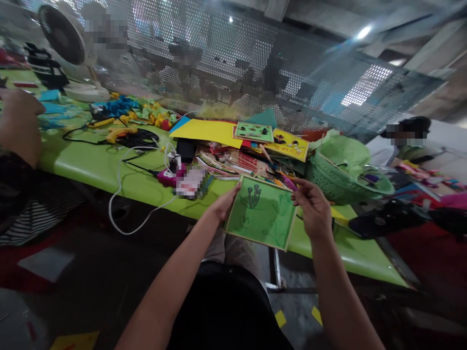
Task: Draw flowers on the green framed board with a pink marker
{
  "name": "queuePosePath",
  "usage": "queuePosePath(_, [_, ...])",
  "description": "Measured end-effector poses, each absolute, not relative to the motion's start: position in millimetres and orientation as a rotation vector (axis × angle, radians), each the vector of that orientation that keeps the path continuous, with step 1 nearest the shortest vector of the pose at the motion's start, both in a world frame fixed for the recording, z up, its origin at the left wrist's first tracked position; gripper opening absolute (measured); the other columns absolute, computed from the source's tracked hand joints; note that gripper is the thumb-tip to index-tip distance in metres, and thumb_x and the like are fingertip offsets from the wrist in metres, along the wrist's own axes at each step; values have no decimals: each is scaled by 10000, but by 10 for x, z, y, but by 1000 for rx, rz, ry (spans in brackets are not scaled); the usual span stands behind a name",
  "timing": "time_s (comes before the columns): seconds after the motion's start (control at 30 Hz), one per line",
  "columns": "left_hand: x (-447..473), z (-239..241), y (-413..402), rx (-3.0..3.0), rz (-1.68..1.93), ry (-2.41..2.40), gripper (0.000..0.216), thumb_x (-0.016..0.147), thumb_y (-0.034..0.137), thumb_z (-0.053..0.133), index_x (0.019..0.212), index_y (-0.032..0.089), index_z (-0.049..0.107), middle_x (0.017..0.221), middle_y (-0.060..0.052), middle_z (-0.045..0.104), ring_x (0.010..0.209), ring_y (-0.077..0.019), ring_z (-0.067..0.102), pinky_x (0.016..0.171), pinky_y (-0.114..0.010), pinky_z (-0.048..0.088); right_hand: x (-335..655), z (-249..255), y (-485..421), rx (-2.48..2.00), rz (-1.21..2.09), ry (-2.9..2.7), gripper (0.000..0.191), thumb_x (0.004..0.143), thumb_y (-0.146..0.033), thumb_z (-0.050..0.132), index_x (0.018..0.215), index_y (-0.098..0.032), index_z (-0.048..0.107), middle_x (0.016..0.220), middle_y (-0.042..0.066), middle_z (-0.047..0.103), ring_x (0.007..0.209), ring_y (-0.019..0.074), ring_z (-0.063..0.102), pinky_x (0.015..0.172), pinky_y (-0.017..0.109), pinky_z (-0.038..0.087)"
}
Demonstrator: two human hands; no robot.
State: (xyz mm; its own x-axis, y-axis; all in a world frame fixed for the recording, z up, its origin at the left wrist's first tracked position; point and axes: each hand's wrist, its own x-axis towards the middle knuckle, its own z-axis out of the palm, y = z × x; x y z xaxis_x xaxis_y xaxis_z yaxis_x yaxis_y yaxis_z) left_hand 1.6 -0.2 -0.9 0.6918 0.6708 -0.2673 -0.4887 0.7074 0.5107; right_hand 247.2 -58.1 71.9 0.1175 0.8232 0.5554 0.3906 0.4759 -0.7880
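A green picture panel (262, 216) with a pale frame edge and drawn flowers is tilted over the table's front edge, above my lap. My left hand (225, 204) is closed on its left side, fingers partly hidden behind it. At the upper right corner, my right hand (310, 204) pinches a purple marker (290, 183) between thumb and fingers. Its fingers are next to the panel's edge; whether they touch it I cannot tell. Behind the panel lies a pile of pens and sticks (241, 163).
A green basket (328, 175) stands right of the pile. Left are a pink power strip (166, 177) with white cable, a yellow glue gun (120, 135) and a fan (63, 36). Yellow card (206, 131) and smaller panels (253, 132) lie behind. Another person's arm (18, 121) rests far left.
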Motion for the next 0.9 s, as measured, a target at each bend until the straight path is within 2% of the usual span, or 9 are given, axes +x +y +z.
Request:
queuePosePath(0.17, [98,108,-18,451,831,560,622,1014,610,452,1311,116,687,1054,-170,796,967,-289,783,956,-442,592,2507,498,-532,-1170,549,-1390,306,880,-398,725,1152,-258,737,904,17,674,769,158,607,650,282,518])
queuePosePath(0.3, [170,139,44,492,1049,758,521,974,546,601,1297,148,692,1142,-147,786,1060,-275,763,1008,-420,568,2503,298,-441,-1212,648,-1330,300,875,-414,714,1113,-234,746,798,4,656,697,146,579,634,283,504])
queuePosePath(0.4, [176,128,114,504,1133,837,472,927,437,713,1333,201,664,1248,-100,761,1205,-241,708,1088,-358,509,2540,175,-376,-1254,730,-1305,315,862,-432,727,1094,-221,760,775,7,652,695,152,581,629,285,493])
queuePosePath(0.47, [160,121,151,516,1142,865,437,905,391,743,1292,197,683,1250,-96,761,1235,-244,692,1112,-360,486,2588,110,-344,-1284,780,-1284,329,845,-443,747,1082,-216,768,771,9,652,690,154,579,624,284,486])
queuePosePath(0.63, [99,139,223,552,1072,820,321,882,401,734,1104,169,746,1068,-99,805,1066,-274,757,1070,-421,517,2693,60,-281,-1333,904,-1216,335,830,-449,783,1078,-224,780,776,8,665,680,150,567,617,272,463])
queuePosePath(0.9, [160,391,464,376,801,824,230,938,323,623,924,128,745,796,-86,791,701,-217,755,870,-372,593,2704,223,-4,-1273,969,-1056,277,779,-395,833,1005,-242,789,779,-6,654,725,138,559,646,251,451])
